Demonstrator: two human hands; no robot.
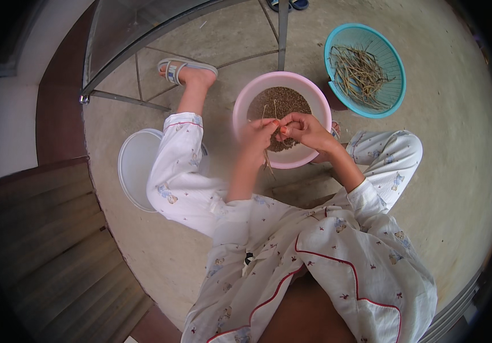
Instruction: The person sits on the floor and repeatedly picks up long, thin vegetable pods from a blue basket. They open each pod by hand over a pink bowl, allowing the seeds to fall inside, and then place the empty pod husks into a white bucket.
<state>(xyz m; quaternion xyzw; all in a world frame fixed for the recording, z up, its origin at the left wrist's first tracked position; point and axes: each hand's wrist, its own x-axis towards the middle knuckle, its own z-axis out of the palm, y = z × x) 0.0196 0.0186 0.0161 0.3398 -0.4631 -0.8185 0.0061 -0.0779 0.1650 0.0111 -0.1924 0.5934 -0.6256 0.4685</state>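
A pink-rimmed plastic basin point(282, 164) stands on the floor between the knees, with many small brown seeds point(286, 96) in it. Over the basin my left hand point(258, 137), partly blurred, holds several thin dry pods point(267, 159) that stick out above and below the fist. Close against it, fingertips nearly meeting, my right hand point(301, 130) pinches a dry pod whose far end is hidden by the fingers. To the right of the basin, a turquoise plastic colander point(394, 55) is tilted and holds a loose heap of dry pods point(359, 77).
A white lidlike or tublike plastic container point(136, 171) lies beside the left knee. A metal-framed table point(143, 38) reaches over the upper left, one leg point(283, 43) behind the basin. Sandals point(299, 4) lie at the top. Wooden slats point(53, 240) border the concrete floor at lower left.
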